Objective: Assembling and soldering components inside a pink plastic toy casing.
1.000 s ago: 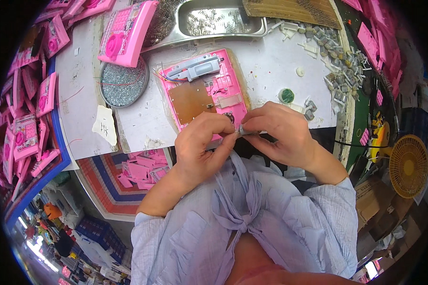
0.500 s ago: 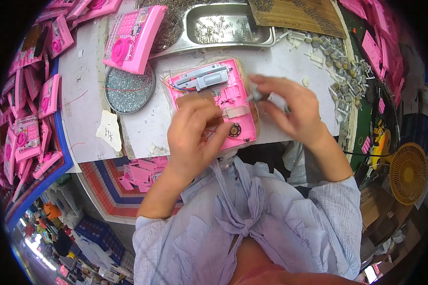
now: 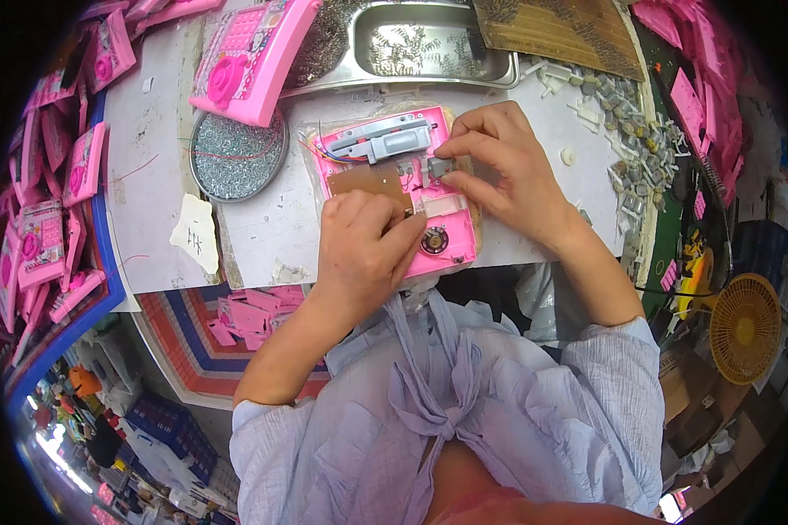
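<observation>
A pink plastic toy housing (image 3: pixel 460 229) lies with its inside up on the table in front of me. Inside it are a grey battery-box-like part (image 3: pixel 397 143), a round black speaker (image 3: pixel 434 240) and a clear whitish piece (image 3: pixel 444 206). My left hand (image 3: pixel 359 236) is closed at the lower edge of a brown circuit board (image 3: pixel 363 181), its thumb and index finger pinched at the board's corner. Between thumb and fingertips of my right hand (image 3: pixel 510 175) is a small grey block-shaped part (image 3: pixel 439 166), held at the housing's right side. Colored wires (image 3: pixel 334 157) run along the upper left.
A round tray of small screws (image 3: pixel 238 157) stands left, beneath an overhanging pink toy shell (image 3: pixel 249 66). Behind is a steel tray with springs (image 3: pixel 429 48). Many grey and white small parts (image 3: pixel 626 131) are heaped right. Pink shells (image 3: pixel 44 245) crowd a blue-edged bin at left.
My right hand has moved left, bringing the small grey part into the housing. My left hand has shifted slightly, and the circuit board now lies flatter in the housing.
</observation>
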`<state>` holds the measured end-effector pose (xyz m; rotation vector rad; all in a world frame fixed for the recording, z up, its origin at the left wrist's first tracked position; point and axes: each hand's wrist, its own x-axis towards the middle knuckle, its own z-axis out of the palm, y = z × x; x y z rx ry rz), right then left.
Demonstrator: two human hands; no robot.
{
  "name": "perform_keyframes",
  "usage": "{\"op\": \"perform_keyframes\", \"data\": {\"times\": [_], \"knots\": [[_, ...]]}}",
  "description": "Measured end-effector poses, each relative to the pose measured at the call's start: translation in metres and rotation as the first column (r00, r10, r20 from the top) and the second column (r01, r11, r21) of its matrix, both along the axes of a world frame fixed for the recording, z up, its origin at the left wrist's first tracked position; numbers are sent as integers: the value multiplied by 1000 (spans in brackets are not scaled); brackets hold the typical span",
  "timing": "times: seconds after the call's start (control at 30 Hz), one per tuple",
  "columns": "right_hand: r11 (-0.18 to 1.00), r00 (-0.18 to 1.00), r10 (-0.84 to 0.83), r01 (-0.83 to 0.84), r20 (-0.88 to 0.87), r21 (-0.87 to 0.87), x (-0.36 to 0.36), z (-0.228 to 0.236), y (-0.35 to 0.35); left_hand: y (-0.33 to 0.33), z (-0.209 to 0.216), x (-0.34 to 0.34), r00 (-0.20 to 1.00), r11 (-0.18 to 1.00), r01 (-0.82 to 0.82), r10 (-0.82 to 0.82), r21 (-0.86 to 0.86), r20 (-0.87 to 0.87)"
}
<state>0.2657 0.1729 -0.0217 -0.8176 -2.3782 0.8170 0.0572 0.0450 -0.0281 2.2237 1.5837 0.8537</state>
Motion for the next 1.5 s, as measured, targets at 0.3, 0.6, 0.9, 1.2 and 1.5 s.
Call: {"op": "perform_keyframes", "data": {"times": [0.3,0.6,0.9,1.2,1.5], "knots": [[998,987,42,-47,155,29,-9,12,1,19,1,-30,898,911,-388,408,141,-165],[987,981,-25,-6,190,161,-18,30,2,-1,-4,-29,912,920,-376,389,114,-133],[907,993,59,-98,106,410,-108,25,3,6,-9,-48,752,834,-548,524,-62,399],[859,967,64,-179,246,480,-127,19,-9,-13,-11,-55,708,840,-536,502,-84,497],[860,978,197,-207,69,467,-126,0,-1,-20,-11,-36,790,903,-429,392,-33,472]]}}
